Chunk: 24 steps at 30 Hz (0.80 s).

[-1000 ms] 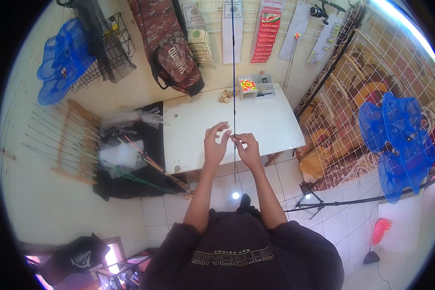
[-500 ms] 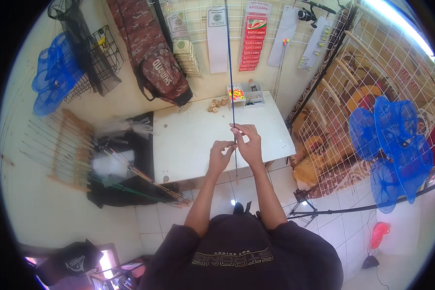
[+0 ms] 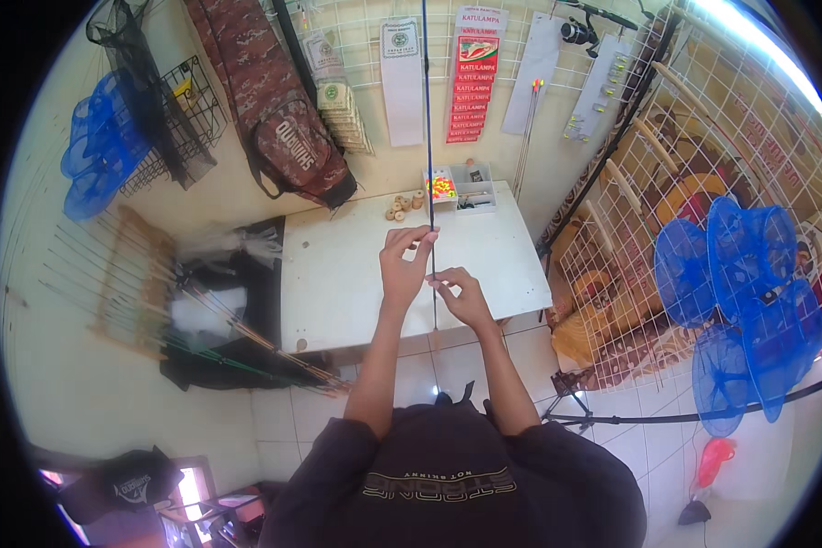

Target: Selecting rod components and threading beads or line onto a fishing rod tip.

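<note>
A slim dark blue fishing rod (image 3: 429, 146) runs upright through the view in front of me, its thin lower end reaching past the table's near edge. My left hand (image 3: 404, 265) pinches the rod between thumb and fingers, at the higher of the two grips. Just below it, my right hand (image 3: 462, 295) has its fingertips closed on the rod from the right side. Both hands are above the white table (image 3: 356, 274). Small parts between the fingertips, if any, are too small to make out.
At the table's back stand several cork pieces (image 3: 398, 209) and a compartment box (image 3: 477, 203) with red and yellow beads. Thin rods (image 3: 247, 329) lean at the left. Blue mesh nets (image 3: 735, 283) hang at the right by a wire grid. A camouflage bag (image 3: 292, 137) hangs behind.
The hands have traded heights: my left hand has moved up the rod, while my right hand has come down below it. The view has shifted slightly.
</note>
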Tool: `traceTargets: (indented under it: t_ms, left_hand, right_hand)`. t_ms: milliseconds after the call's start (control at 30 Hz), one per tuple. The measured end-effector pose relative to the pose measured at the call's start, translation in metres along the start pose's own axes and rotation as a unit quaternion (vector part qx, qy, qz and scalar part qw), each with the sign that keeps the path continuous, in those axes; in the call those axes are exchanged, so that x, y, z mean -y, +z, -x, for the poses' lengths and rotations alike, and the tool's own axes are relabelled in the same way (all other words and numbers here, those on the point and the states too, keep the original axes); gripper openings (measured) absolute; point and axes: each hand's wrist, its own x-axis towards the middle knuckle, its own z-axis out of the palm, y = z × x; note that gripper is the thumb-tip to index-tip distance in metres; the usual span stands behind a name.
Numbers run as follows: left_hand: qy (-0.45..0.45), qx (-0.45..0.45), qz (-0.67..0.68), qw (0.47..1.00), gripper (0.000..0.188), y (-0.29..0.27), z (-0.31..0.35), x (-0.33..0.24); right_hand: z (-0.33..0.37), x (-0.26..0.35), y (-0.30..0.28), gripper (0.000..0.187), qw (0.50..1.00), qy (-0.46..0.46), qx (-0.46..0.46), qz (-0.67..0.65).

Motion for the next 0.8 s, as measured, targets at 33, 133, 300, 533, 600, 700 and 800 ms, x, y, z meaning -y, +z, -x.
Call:
traceTargets:
  t_ms: [33,133,300,533,600,700,800]
  left_hand:
    - [-0.006,-0.008,0.013,1.000,0.012,0.001,0.000,-0.001]
    - [-0.025,0.008,0.008,1.000,0.020,0.000,0.005,0.010]
    - [-0.095,0.070,-0.034,0.992,0.026,-0.002,0.022,0.041]
    - [-0.107,0.146,-0.055,0.982,0.020,-0.006,0.014,0.062]
    - [-0.104,0.149,-0.043,0.982,0.020,-0.008,0.007,0.068]
    - [-0.090,0.142,-0.041,0.985,0.020,-0.010,-0.010,0.079]
    - [-0.083,0.134,-0.046,0.986,0.020,-0.012,-0.027,0.088]
  right_hand:
    - [-0.002,0.003,-0.001,0.018,0.999,-0.020,-0.013,0.023]
    - [-0.012,0.011,-0.002,0.016,0.998,-0.029,-0.049,0.009]
    - [-0.039,0.018,-0.004,0.015,0.991,-0.060,-0.113,0.035]
    - [-0.074,0.026,0.001,0.018,0.989,-0.086,-0.113,0.036]
    - [-0.086,0.028,0.006,0.017,0.989,-0.080,-0.120,0.008]
    - [-0.111,0.025,0.011,0.017,0.988,-0.084,-0.126,0.002]
    - [-0.132,0.027,0.014,0.018,0.990,-0.076,-0.120,-0.007]
